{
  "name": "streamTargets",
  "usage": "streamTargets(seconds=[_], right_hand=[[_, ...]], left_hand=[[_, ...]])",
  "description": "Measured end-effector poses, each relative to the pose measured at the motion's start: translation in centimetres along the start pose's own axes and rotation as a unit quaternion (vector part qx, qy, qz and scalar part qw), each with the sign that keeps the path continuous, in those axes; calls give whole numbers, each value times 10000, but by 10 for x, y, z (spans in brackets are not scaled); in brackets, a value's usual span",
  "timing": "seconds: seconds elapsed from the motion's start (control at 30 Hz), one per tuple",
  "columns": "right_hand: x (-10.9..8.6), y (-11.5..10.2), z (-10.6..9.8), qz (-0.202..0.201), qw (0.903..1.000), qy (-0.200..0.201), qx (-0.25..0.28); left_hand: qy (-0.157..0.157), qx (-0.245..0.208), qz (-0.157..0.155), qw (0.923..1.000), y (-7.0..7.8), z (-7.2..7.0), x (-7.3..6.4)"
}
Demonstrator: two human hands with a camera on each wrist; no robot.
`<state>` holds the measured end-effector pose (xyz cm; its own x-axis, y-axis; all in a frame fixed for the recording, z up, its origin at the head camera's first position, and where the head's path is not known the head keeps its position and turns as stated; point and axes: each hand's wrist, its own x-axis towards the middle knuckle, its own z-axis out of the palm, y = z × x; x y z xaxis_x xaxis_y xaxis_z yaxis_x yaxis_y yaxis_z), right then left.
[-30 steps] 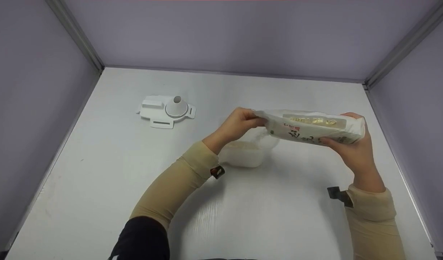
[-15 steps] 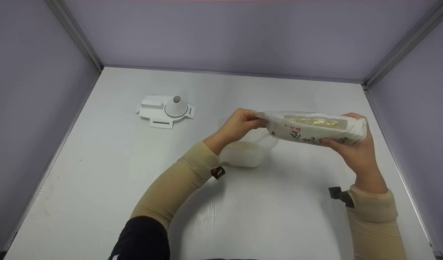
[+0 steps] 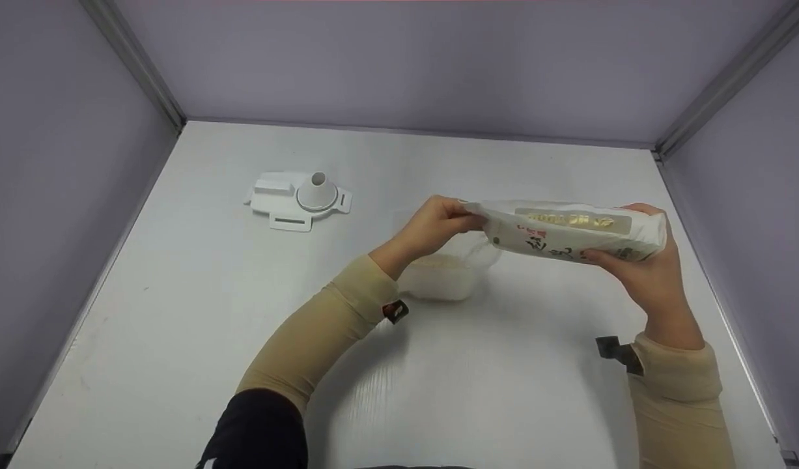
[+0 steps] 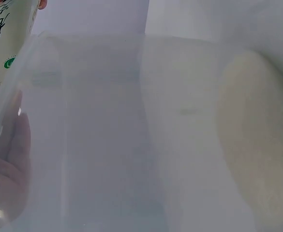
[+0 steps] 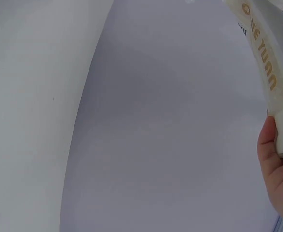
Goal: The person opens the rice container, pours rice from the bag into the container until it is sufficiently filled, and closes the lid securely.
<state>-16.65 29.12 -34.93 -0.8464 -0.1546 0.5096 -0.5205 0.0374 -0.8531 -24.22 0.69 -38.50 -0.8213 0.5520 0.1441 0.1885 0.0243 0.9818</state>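
Note:
A white printed rice bag (image 3: pixel 568 234) is held nearly level above the table, its mouth toward the left. My left hand (image 3: pixel 432 228) pinches the bag at its mouth. Around the bottom end of the bag, my right hand (image 3: pixel 650 280) grips with the thumb in front. Below the mouth stands a clear plastic container (image 3: pixel 438 286), partly behind the left hand and wrist. Inside it lies pale rice (image 3: pixel 438 262). The left wrist view shows a large pale heap of rice (image 4: pixel 257 140) through the container's see-through wall (image 4: pixel 107 135).
A white plastic piece (image 3: pixel 282 205) with a cone-shaped spout and slotted tabs lies at the back left of the white table (image 3: pixel 178 312). Grey-violet panels (image 3: pixel 406 65) enclose the table at the back and both sides.
Both hands and the bag have shifted slightly to the right. The grips stay the same. The container and the white plastic piece stay in place.

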Motion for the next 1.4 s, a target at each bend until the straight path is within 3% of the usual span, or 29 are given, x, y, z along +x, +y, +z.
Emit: streamTargets(seconds=[0.5, 0.87, 1.4], right_hand=[[1, -1, -4, -226, 9997, -74, -63], [9, 9, 5, 156, 9997, -99, -155], [24, 5, 32, 52, 9991, -372, -193]], left_hand=[[2, -55, -2, 10000, 1, 2, 0], [165, 126, 119, 9997, 1, -13, -10], [390, 98, -66, 9992, 1, -36, -27]])
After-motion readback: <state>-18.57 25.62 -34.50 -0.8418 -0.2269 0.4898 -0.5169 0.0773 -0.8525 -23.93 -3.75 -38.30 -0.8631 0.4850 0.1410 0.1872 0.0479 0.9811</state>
